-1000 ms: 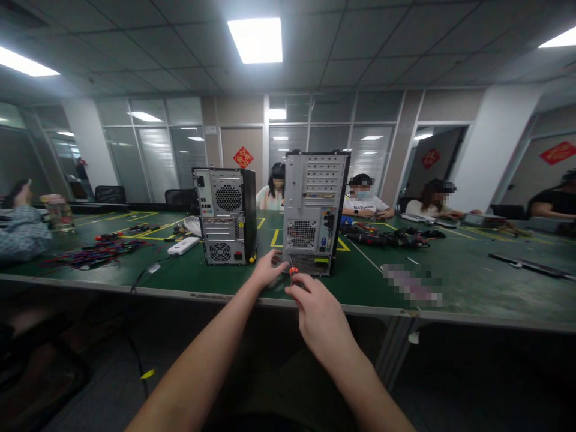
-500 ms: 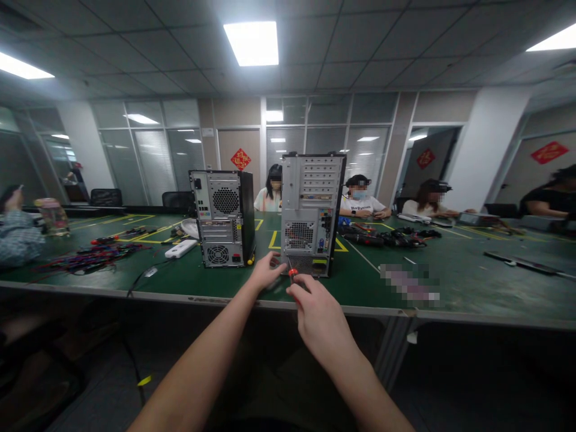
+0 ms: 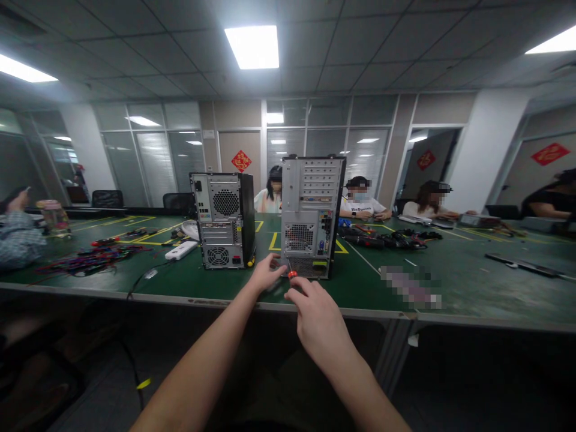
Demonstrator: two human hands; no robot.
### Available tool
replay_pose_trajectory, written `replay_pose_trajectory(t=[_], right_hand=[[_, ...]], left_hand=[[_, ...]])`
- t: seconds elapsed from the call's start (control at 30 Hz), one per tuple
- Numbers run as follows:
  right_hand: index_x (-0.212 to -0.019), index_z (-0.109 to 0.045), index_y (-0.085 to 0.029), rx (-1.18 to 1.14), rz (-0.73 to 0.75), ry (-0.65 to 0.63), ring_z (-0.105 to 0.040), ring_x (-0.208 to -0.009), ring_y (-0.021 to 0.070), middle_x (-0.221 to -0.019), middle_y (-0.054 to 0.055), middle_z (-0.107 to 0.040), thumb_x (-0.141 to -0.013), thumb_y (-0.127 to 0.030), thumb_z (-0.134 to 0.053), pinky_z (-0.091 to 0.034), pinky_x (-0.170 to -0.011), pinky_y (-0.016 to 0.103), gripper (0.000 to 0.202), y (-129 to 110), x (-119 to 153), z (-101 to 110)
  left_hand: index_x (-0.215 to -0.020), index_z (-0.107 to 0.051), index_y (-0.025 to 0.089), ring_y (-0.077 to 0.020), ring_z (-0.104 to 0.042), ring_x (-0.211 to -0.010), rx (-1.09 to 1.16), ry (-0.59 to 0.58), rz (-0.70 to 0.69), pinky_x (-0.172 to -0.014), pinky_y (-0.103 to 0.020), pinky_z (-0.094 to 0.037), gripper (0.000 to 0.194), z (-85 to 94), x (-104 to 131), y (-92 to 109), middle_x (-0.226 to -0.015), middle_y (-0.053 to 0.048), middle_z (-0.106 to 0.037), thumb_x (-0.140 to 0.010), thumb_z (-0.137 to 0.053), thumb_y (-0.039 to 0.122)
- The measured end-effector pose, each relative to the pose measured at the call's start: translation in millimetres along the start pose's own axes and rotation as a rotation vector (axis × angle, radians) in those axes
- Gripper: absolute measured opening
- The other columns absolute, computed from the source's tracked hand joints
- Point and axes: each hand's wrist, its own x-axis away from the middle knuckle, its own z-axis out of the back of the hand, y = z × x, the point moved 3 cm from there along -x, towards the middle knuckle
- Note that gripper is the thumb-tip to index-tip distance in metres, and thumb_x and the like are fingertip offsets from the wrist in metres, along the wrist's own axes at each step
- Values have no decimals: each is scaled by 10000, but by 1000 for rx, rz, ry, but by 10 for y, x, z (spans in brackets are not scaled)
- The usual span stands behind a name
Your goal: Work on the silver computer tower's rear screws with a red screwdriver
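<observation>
A tall computer tower [image 3: 297, 192] stands upright in front of me, its metal back panel facing me. My right hand [image 3: 315, 303] grips a screwdriver [image 3: 293, 274] with a red handle; its thin shaft points at the lower left of that panel. Whether the tip sits in a screw is too small to tell. At the tower's lower left edge is my left hand [image 3: 268, 273], fingers spread and holding nothing, close to the casing. To the left stands a smaller black computer tower [image 3: 219, 231], also with its back towards me.
On the green table [image 3: 360, 297] lie a white power strip [image 3: 180, 250], tangled coloured wires [image 3: 96, 258] and a bundle of black cables [image 3: 396, 237]. A long dark strip [image 3: 513, 264] lies at right. Several people sit around the table. A bottle [image 3: 54, 217] stands far left.
The right hand and screwdriver have shifted very slightly at the tower's lower panel. My left hand stays by the tower's edge, and both towers stand where they were.
</observation>
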Motion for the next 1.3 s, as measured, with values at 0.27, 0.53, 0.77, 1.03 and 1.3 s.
replay_pose_trajectory(t=[0.27, 0.53, 0.77, 1.03, 1.3], right_hand=[[-1204, -645, -193, -139, -215, 104, -691, -980, 237, -1184, 101, -642, -968, -198, -594, -561, -841, 347, 241, -3, -60, 13], [-1092, -718, -217, -27, -20, 17, -607, -1135, 262, -1322, 92, -643, -854, 35, -481, -520, -994, 427, 419, -7, -24, -14], [-1233, -647, -187, -180, -238, 58, -679, -1008, 235, -1223, 111, -614, -968, -198, -588, -557, -885, 360, 272, 1, -68, -2], [-1100, -734, -216, -36, -22, -55, -577, -1160, 264, -1372, 101, -601, -882, -10, -514, -492, -1024, 423, 372, -3, -2, -52], [-1236, -672, -207, -177, -63, -80, -628, -1185, 254, -1390, 117, -571, -958, -112, -559, -520, -1024, 402, 316, -58, -12, -41]], left_hand=[[-1131, -652, 202, -208, -687, -880, 10, -13, -7, -819, -341, -549, 368, -13, -14, -41, -945, -53, -729, -833, -711, 410], [-1121, -654, 196, -204, -682, -873, 10, -11, 4, -812, -333, -543, 356, -7, -10, -31, -939, -54, -731, -830, -713, 394], [-1142, -641, 197, -207, -685, -889, 19, -22, 18, -805, -326, -531, 380, -12, -14, -53, -951, -55, -728, -833, -710, 407], [-1117, -653, 194, -200, -668, -857, 18, -17, 14, -788, -322, -519, 352, -10, -14, -42, -901, -46, -715, -828, -707, 387], [-1126, -656, 198, -196, -673, -860, 29, -27, 2, -783, -311, -528, 374, -14, -30, -92, -898, -39, -717, -830, -705, 422]])
